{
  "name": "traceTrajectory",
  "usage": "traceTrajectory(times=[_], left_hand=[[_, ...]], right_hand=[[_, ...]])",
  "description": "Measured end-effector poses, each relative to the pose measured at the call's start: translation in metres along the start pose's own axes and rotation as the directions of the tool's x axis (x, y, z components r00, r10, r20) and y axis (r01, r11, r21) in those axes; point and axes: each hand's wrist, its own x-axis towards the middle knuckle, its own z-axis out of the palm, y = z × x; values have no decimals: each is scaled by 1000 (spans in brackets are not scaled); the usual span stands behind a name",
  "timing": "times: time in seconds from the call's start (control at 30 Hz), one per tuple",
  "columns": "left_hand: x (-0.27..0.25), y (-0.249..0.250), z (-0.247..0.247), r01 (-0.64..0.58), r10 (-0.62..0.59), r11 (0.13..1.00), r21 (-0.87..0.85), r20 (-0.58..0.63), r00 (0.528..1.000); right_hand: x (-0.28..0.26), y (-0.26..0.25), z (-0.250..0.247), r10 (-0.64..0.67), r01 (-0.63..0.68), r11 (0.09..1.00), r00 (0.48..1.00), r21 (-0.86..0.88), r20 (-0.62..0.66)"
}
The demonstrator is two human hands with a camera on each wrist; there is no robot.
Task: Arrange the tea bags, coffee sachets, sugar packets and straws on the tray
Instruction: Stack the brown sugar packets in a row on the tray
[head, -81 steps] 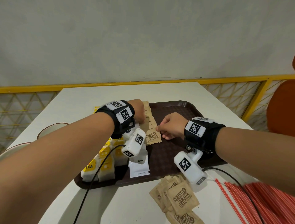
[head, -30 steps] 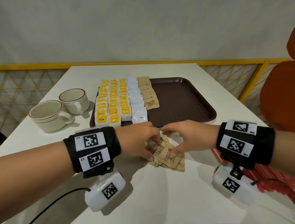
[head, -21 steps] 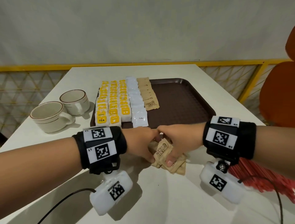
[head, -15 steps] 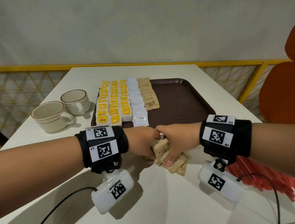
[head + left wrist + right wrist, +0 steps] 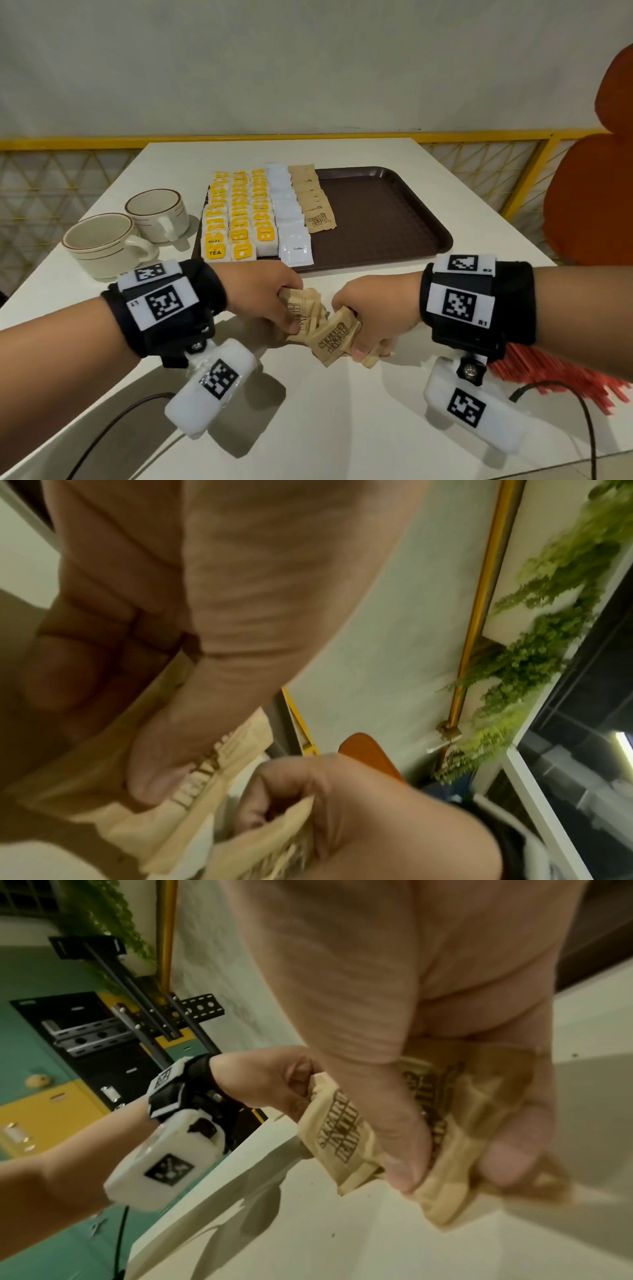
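Both hands hold a bunch of brown sugar packets (image 5: 325,329) lifted just above the white table, in front of the tray. My left hand (image 5: 274,301) grips the bunch's left side (image 5: 192,785), and my right hand (image 5: 370,315) grips its right side (image 5: 455,1123) with thumb on top. The brown tray (image 5: 387,219) carries rows of yellow tea bags (image 5: 236,212), a row of white coffee sachets (image 5: 289,219) and a row of sugar packets (image 5: 313,202) on its left half. Red straws (image 5: 555,377) lie on the table at the right, partly hidden by my right arm.
Two cream cups (image 5: 102,243) (image 5: 157,212) stand left of the tray. An orange chair (image 5: 592,192) sits beyond the table's right edge, with a yellow railing (image 5: 479,133) behind. Cables trail from both wrist cameras over the table's front.
Both hands left the sugar row on the tray, came to the loose sugar packets on the table's front, gathered them and lifted the bunch slightly.
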Motion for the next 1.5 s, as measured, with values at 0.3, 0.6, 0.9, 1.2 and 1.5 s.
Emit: traceTrajectory(times=[0.3, 0.6, 0.9, 1.2, 1.5], left_hand=[[-31, -8, -10, -242, -26, 481, -842, -290, 957], [-5, 7, 2, -478, -187, 240, -845, -523, 831], [-2, -2, 24, -423, -248, 179, -888, -457, 854], [3, -10, 25, -442, -334, 170, -881, -474, 815], [-2, -13, 21, -395, -335, 205, -895, -443, 831]], right_hand=[[-10, 11, -22, -72, 104, 580, 994, 808, -76], [15, -19, -17, -70, 494, 330, 863, 805, -500], [32, -22, -2, 32, 397, -63, 918, 915, -396], [39, -10, 0, 228, 338, -335, 935, 879, -273], [35, 4, -2, 191, 464, -278, 885, 841, -425]])
